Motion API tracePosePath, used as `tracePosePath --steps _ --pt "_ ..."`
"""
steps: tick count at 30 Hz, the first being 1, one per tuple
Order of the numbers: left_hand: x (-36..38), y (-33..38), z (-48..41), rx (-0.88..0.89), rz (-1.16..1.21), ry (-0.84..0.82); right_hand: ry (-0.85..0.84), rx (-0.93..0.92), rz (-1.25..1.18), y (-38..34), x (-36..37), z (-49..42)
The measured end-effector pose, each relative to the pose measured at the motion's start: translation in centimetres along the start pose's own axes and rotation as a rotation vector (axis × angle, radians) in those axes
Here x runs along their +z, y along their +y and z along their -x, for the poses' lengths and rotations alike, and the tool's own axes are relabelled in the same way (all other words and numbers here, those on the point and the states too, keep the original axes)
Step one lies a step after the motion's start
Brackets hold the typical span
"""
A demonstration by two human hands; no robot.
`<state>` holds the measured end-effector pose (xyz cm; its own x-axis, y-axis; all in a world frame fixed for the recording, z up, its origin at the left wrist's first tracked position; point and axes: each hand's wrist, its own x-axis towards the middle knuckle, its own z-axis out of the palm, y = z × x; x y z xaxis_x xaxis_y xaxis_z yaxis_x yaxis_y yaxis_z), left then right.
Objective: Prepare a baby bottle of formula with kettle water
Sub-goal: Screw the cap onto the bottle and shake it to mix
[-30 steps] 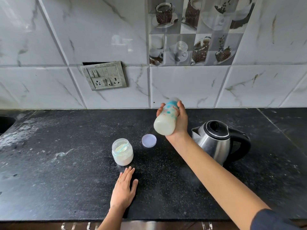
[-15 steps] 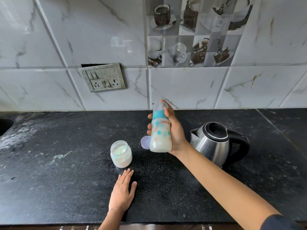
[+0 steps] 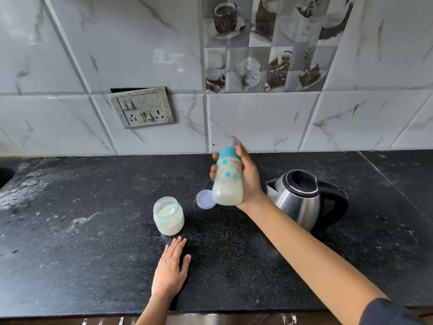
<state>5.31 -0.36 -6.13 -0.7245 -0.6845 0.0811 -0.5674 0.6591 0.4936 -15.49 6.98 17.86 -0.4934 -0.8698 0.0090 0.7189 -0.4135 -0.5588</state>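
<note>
One bottle (image 3: pixel 228 181) in right hand (image 3: pixel 250 182) above countertop's (image 3: pixel 93 231) middle.

On my feed both forearms are bare, and the clothing in frame is a dark navy sleeve (image 3: pixel 389 311) on the right arm, far back from the grip, where the arm leaves the bottom corner. Between that sleeve's rounded edge and the right hand (image 3: pixel 249 181) the arm is uncovered. The left hand (image 3: pixel 172 270), on the side away from the grip, carries what looks like a thin ring (image 3: pixel 165 251) on one finger, too small to tell more.
</note>
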Motion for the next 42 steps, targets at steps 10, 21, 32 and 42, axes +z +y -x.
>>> tracePosePath --steps 10,21,32,42 --pt "0.1 -0.1 -0.1 0.004 0.006 -0.004 -0.099 -0.005 0.079 -0.4 0.8 0.6" --pt "0.1 -0.3 -0.1 0.013 -0.018 -0.001 -0.039 -0.063 0.018 0.0 1.5 0.6" --pt "0.3 -0.5 -0.1 0.02 0.003 0.0 -0.02 -0.045 -0.135 -1.4 2.2 0.8" --pt "0.4 -0.5 0.0 0.012 -0.017 -0.011 0.046 -0.053 -0.115 -0.7 1.8 0.6"
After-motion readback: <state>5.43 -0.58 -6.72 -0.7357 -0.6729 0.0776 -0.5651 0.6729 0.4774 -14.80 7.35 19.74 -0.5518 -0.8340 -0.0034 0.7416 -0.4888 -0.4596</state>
